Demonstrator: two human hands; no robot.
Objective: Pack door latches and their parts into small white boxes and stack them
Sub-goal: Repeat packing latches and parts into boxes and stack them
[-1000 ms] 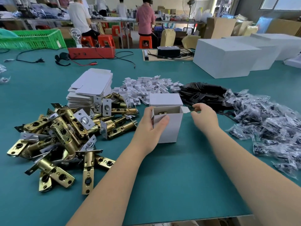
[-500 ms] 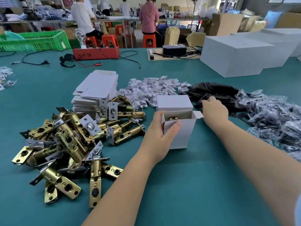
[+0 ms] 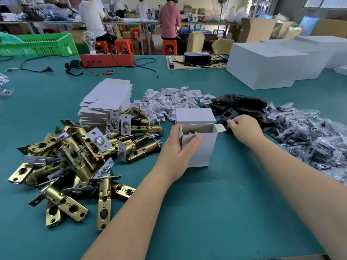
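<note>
While the left hand [image 3: 178, 147] grips the open box [image 3: 199, 145] mid-bench, one brass latch inside, the right hand [image 3: 244, 128] pinches a black plate [image 3: 228, 114]. One closed box [image 3: 195, 115] stands behind; many latches [image 3: 75, 156] remain.

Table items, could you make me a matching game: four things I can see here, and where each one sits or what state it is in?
Things:
1. open white box
2. closed white box
3. brass latches
4. flat box blanks

Places or states:
A. stacked behind the latch pile
B. heaped loose at the left
C. upright, gripped by the left hand, a brass part inside
D. right behind the open box

Pairs: 1-C, 2-D, 3-B, 4-A
</note>
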